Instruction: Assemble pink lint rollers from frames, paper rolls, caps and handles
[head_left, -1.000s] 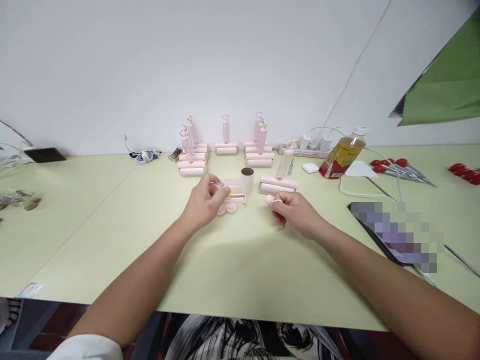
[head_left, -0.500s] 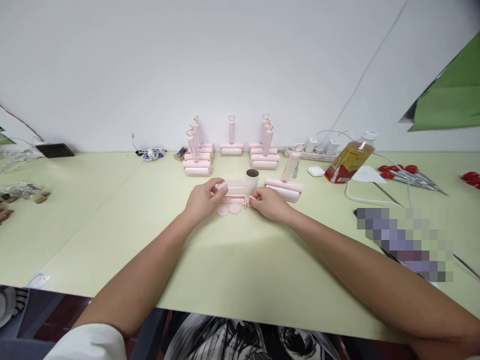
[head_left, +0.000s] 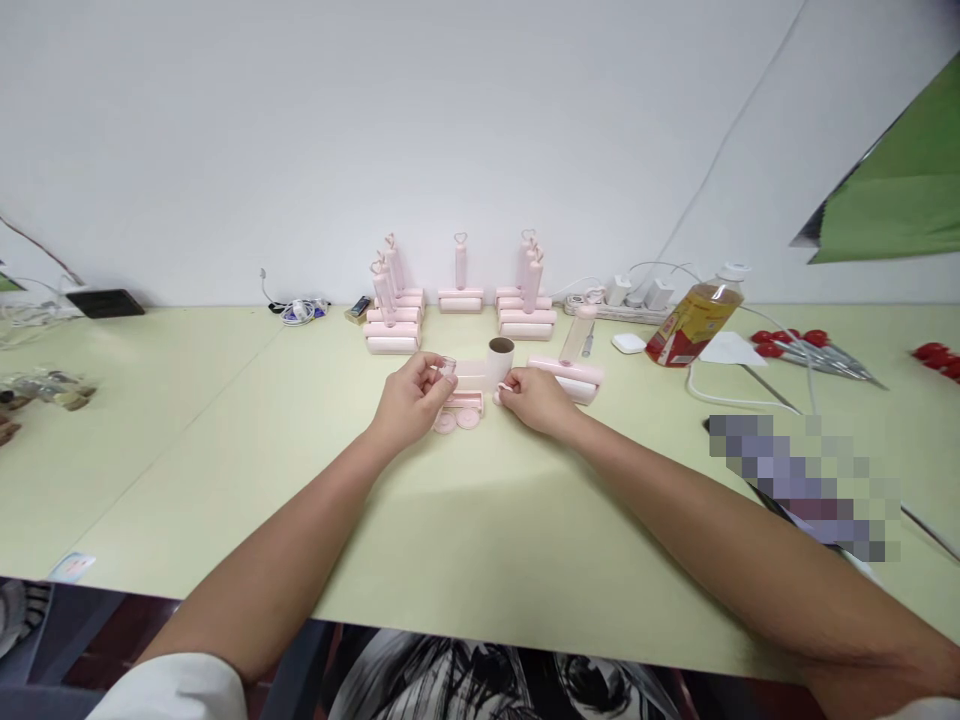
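My left hand (head_left: pixel 412 398) is closed around a clear pinkish tube-like piece (head_left: pixel 448 366), mostly hidden by the fingers. Between the thumb and fingertips of my right hand (head_left: pixel 538 402) is a small pale pink part (head_left: pixel 500 394); its shape is too small to make out. A long pink roller housing (head_left: pixel 466 401) lies between the hands, with a translucent pink cover (head_left: pixel 472 376) behind it. Two round pink discs (head_left: pixel 469 419) rest just in front. Beside my right fingertips an adhesive paper roll (head_left: pixel 500 360) stands on end, its brown core facing up.
Several pink lint rollers (head_left: pixel 460 300) stand upright along the wall. Another lint roller (head_left: pixel 570 376) is right of the paper roll. Farther right are a drink bottle (head_left: pixel 694 320), a power strip (head_left: pixel 619 309), cables and red-handled tools (head_left: pixel 817 345). A coiled cable (head_left: pixel 300 311) sits back left.
My right hand has drawn the small pink part slightly up from the housing's right end. The clear rim of the piece in my left hand now shows above the fingers. The view has shifted slightly.
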